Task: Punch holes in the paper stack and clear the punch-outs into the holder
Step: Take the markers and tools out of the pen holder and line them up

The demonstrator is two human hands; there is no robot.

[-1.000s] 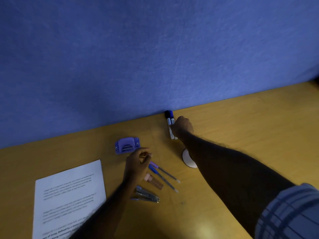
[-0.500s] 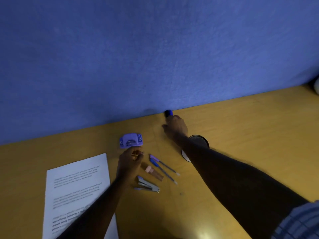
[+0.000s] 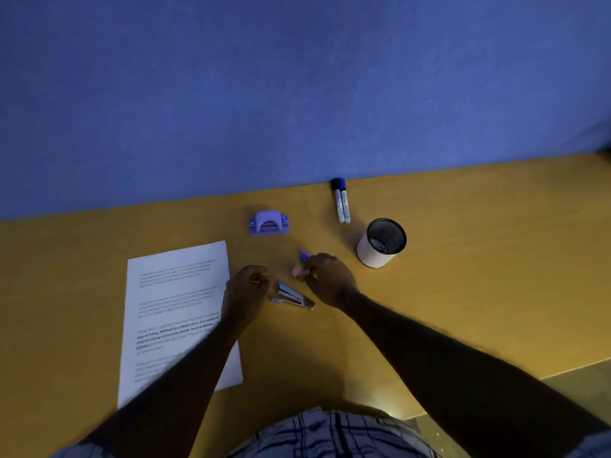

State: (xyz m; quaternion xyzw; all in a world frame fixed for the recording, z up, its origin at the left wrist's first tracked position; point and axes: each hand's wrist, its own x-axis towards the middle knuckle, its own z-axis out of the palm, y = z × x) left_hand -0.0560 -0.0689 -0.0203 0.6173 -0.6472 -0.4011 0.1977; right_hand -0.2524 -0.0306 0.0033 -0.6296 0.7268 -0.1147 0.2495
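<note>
Since half a second ago, the right hand left the two markers by the blue wall and came down over the pens, fingers curled on a small pink thing, though the grip is unclear. The left hand, loosely curled and seemingly empty, hovers beside the stapler. The hole punch waits untouched above the paper stack; the holder stands upright nearby. Only "Defined by a" can be read.

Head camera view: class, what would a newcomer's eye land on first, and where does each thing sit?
The two hands meet mid-desk: the left hand beside the stapler, the right hand over small pink and purple items. The white paper stack lies at left, with the purple hole punch behind it near the blue wall. The mesh holder stands upright at right, two markers behind it.
</note>
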